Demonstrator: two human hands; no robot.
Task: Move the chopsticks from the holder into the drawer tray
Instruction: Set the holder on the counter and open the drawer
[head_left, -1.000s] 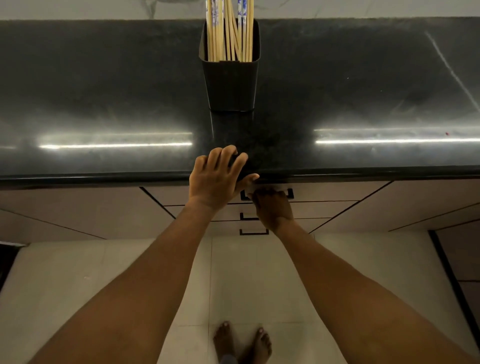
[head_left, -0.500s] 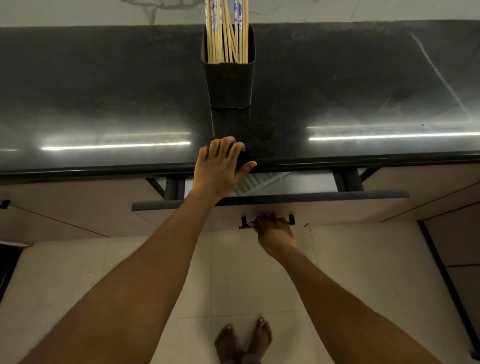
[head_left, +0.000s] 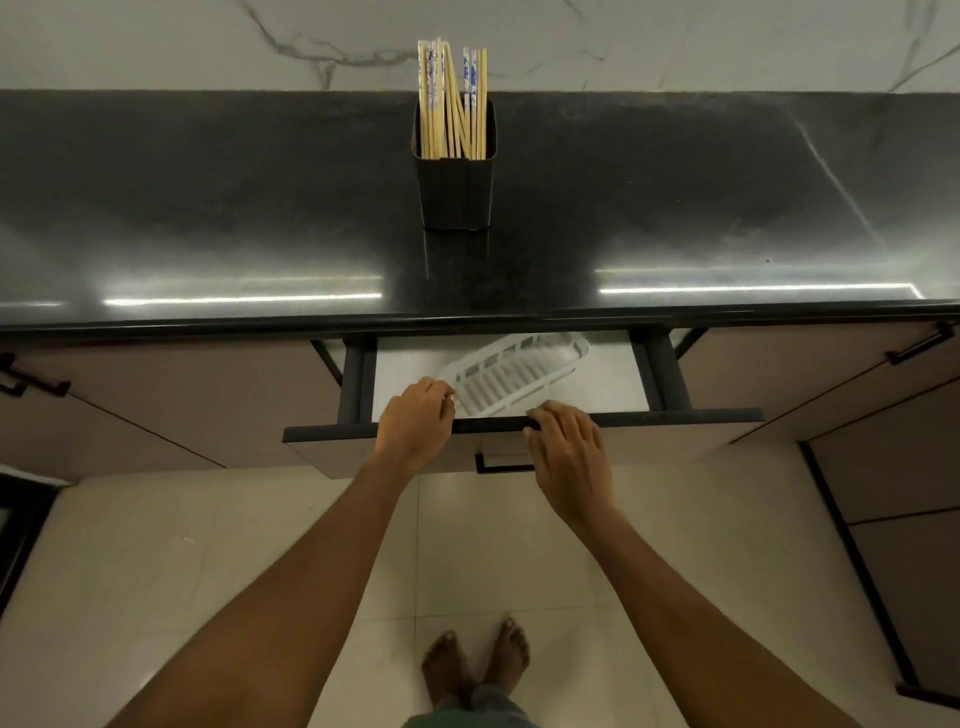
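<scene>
Left hand at tray corner

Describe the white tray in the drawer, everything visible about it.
The white tray looks like plastic, oblong with rounded corners, slotted walls and a ribbed, slatted floor. It lies skewed in the open drawer, its far end partly under the countertop edge. No chopsticks are in it. The left hand has fingertips at its near corner; the right hand rests on the drawer front.
</scene>
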